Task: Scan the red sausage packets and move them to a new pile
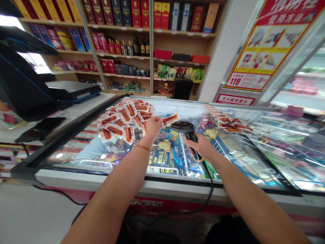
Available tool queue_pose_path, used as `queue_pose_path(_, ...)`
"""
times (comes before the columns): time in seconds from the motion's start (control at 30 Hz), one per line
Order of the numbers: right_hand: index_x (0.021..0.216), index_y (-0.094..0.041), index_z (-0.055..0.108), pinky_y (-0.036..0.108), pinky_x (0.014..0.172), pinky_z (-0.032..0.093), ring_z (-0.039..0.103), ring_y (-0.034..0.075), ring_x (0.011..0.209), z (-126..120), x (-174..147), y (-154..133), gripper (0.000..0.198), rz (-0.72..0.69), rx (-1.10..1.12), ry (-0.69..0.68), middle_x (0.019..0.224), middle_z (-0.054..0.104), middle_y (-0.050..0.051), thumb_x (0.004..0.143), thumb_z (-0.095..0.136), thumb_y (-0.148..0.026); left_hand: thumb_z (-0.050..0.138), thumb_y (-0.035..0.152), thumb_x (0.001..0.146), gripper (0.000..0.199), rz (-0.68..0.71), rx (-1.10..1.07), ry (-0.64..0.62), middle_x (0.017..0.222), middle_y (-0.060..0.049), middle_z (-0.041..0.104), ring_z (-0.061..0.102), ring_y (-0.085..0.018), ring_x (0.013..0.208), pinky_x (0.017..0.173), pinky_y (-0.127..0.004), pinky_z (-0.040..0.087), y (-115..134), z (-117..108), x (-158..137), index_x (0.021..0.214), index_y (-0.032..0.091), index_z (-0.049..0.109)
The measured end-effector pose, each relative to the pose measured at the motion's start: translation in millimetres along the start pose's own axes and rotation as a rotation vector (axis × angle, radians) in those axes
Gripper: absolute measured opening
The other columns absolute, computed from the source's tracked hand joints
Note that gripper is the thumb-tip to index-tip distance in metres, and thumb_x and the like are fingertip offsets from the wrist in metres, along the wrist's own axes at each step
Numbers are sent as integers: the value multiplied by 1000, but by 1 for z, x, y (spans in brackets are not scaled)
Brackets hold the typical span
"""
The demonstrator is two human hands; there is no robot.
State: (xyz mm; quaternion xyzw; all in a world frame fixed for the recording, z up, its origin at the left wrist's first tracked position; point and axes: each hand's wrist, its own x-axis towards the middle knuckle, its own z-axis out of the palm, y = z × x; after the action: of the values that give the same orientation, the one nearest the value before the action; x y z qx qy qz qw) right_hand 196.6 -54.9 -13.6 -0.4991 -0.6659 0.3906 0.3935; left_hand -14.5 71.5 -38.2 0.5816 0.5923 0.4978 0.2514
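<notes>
Between the fingers of my left hand (153,126) is one packaged sausage (170,119), gripped by its left end above the freezer's glass top. My right hand (201,146) is wrapped round the handle of a black barcode scanner (183,127), whose head is close to the right of that sausage. The scanner's cable (210,183) hangs over the freezer's front edge. Left of my left hand lies a loose pile of packaged sausages (115,129) on the glass. A smaller heap of packaged sausages (232,124) lies on the right.
Under the glass of the chest freezer (83,176) are several bagged goods in wire baskets. A counter at the left bears a scale (73,89) and a dark monitor (20,78). Shelves of boxes and bottles (119,44) stand behind. A red fire-safety poster (271,44) is at the right.
</notes>
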Motion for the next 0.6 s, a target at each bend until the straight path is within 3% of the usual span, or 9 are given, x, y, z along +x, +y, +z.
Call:
queue_pose_path(0.17, 80, -21, 52, 23, 39, 35, 46, 11, 33, 2, 5, 1, 19, 25, 98, 33, 45, 53, -6, 75, 65, -33, 60, 29, 77, 22, -83, -77, -17, 77, -6, 73, 69, -17, 75, 70, -25, 53, 2, 4, -7, 87, 13, 73)
queue_pose_path(0.3, 77, -21, 49, 22, 36, 36, 46, 10, 33, -15, 9, 0, 20, 107, 229, 96, 47, 52, -6, 75, 65, -33, 60, 25, 78, 17, -186, -263, -87, 71, -3, 71, 69, -14, 67, 66, -25, 56, 9, 14, -15, 82, 13, 70)
queue_pose_path(0.47, 82, -19, 51, 21, 34, 39, 47, 9, 35, -78, 0, 5, 21, 186, 295, 247, 51, 53, -5, 74, 68, -29, 61, 20, 79, 10, -235, -349, -157, 72, -3, 71, 70, -14, 69, 69, -24, 57, 45, 50, -9, 79, 13, 68)
queue_pose_path(0.6, 79, -18, 52, 22, 34, 38, 47, 10, 36, -145, -12, 23, 21, 220, 272, 419, 50, 53, -4, 74, 70, -28, 62, 17, 80, 7, -259, -437, -225, 71, -3, 71, 70, -14, 70, 71, -25, 58, 90, 112, 0, 79, 12, 66)
